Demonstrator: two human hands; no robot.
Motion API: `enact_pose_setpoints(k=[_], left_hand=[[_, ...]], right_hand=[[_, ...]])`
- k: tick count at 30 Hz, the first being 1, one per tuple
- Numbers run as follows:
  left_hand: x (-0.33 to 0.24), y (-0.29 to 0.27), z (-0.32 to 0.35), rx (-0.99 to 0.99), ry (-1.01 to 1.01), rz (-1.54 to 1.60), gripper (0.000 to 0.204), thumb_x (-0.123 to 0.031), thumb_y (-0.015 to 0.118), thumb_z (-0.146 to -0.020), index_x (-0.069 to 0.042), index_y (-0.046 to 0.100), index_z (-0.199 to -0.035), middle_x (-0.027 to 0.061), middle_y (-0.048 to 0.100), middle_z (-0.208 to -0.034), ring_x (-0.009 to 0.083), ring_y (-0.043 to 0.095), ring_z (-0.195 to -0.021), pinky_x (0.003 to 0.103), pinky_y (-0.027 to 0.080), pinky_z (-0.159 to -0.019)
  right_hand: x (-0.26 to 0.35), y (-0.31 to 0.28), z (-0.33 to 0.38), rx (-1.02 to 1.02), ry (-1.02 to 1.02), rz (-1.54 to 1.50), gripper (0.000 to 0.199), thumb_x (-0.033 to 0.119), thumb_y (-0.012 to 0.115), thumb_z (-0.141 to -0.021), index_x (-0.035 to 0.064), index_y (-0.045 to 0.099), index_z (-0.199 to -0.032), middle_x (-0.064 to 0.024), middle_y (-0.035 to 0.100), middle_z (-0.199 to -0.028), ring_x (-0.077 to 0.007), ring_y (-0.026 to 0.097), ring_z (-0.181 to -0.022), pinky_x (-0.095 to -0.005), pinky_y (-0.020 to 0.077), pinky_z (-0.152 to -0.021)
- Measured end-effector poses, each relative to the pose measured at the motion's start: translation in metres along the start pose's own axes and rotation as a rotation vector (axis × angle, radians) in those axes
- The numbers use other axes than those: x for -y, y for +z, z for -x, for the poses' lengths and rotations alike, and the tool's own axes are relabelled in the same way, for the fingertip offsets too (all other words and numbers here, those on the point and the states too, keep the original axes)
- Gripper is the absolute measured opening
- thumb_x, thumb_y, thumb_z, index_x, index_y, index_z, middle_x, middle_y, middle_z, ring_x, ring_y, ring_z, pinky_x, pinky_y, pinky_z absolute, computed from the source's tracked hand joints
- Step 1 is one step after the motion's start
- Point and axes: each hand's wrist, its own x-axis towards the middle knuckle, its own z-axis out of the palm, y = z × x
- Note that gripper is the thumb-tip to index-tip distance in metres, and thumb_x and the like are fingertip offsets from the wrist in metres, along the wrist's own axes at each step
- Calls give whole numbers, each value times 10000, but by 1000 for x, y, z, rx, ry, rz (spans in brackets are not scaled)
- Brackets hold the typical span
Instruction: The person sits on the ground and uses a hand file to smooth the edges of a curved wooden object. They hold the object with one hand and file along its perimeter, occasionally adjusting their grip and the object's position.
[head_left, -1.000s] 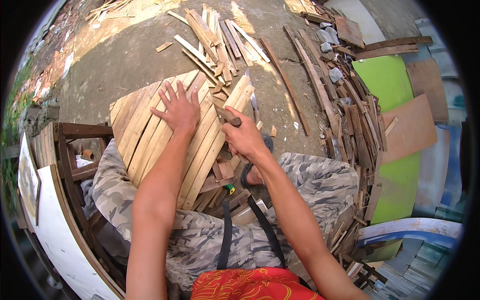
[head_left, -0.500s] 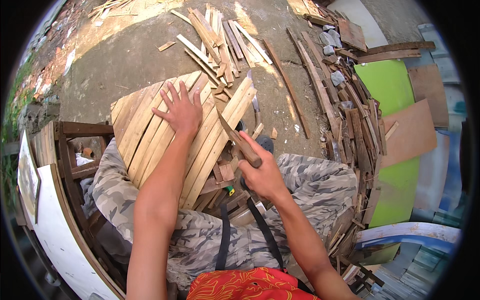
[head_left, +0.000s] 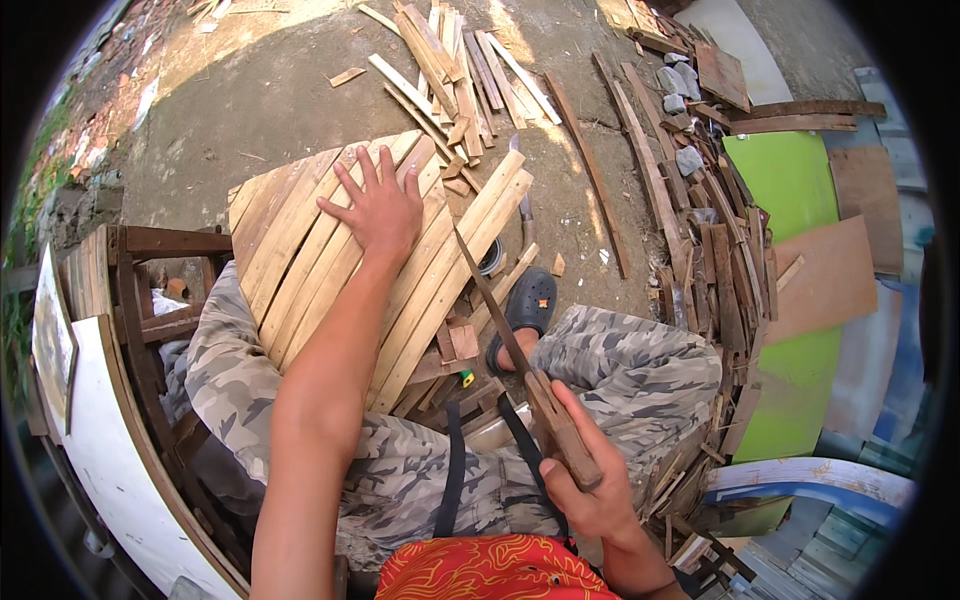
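Note:
My left hand (head_left: 378, 208) lies flat, fingers spread, on a fan of pale wooden slats (head_left: 300, 250) resting across my left knee. My right hand (head_left: 590, 480) is closed around the wooden handle of a hand saw (head_left: 500, 320), pulled back near my waist. The saw's thin blade runs up and to the left, and its tip meets the right-hand slats beside my left wrist. Camouflage trousers cover both my legs, and a dark clog (head_left: 527, 305) is on my foot below the slats.
Loose wood strips (head_left: 450, 70) lie on the dirt ahead. A long heap of scrap planks (head_left: 700, 220) runs down the right, beside green and brown boards (head_left: 790, 180). A dark wooden frame (head_left: 140, 290) and a white curved panel (head_left: 100, 440) stand at my left.
My right hand has drawn the saw back toward my body, from on top of the slats to near my waist. My left hand stays pressed on the slats.

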Motion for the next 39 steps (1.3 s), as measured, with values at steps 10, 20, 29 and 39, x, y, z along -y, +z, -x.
enact_pose_setpoints(k=[10, 20, 29, 39], left_hand=[[3, -2, 3, 1, 18, 75, 634, -545, 318, -1082, -229, 321, -1632, 79, 202, -1725, 430, 98, -1581, 812, -11, -1134], [-6, 0, -2, 32, -17, 4, 638, -560, 297, -1079, -253, 300, -1638, 50, 189, -1731, 420, 106, -1584, 801, 16, -1150], [-4, -8, -5, 37, -9, 75, 709, -641, 333, -1043, -247, 321, -1632, 65, 198, -1727, 430, 80, -1583, 831, -12, -1117], [-8, 1, -5, 10, -22, -13, 679, -633, 304, -1056, -276, 315, -1634, 50, 201, -1727, 433, 95, -1580, 830, -18, -1120]], right_hand=[[-36, 46, -163, -63, 3, 222, 707, 105, 601, -880, 32, 417, -1559, -217, 711, -1015, -268, 693, -820, -349, 550, -761], [-40, 8, -53, -50, 183, -42, 690, 13, 599, -880, 12, 434, -1551, -226, 651, -1345, -223, 634, -1220, -313, 451, -1044], [-63, 59, -210, -62, 153, 49, 669, 138, 605, -879, 9, 468, -1521, -254, 695, -1240, -288, 687, -1098, -338, 505, -971], [-3, 1, -52, 47, 21, -3, 716, -1, 595, -869, -25, 395, -1556, -235, 611, -1366, -271, 581, -1280, -337, 426, -1075]])
